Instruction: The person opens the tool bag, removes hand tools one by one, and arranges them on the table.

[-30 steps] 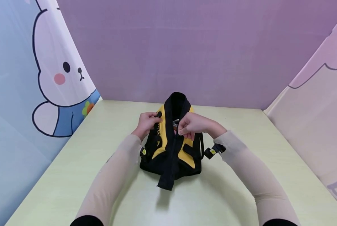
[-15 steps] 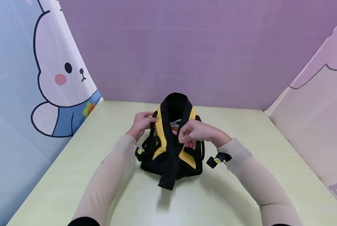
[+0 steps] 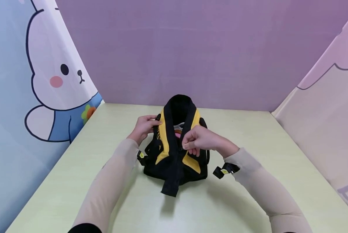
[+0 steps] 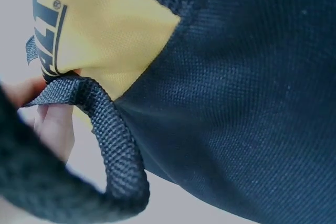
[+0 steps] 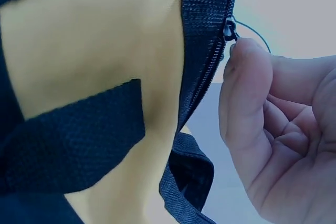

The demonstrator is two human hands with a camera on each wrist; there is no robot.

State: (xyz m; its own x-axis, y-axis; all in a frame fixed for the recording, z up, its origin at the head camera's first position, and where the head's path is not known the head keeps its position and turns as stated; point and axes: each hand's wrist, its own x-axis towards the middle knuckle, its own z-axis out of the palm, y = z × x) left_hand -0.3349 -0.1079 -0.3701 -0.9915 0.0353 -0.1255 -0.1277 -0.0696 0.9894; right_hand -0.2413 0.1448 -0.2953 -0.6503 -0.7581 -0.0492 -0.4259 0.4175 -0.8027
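The thumb and forefinger of the right hand (image 3: 201, 141) pinch the zipper pull (image 5: 231, 30), and the thumb and fingers of the left hand (image 3: 144, 127) grip the side of a black-and-yellow tool bag (image 3: 163, 142). The bag stands on the pale table (image 3: 278, 155), its mouth gaping above the right hand; grey and pink things (image 3: 177, 135) show inside, too hidden to name. In the left wrist view a black webbing loop (image 4: 118, 145) crosses in front of the left fingers, while the right hand covers part of the yellow front. A black fabric tail (image 3: 170, 188) juts from the bag's front over the table. Behind stands a purple backdrop (image 3: 176, 48), flanked by a rabbit-printed cloth (image 3: 47, 61) and a pink-and-cream cloth (image 3: 322, 129).
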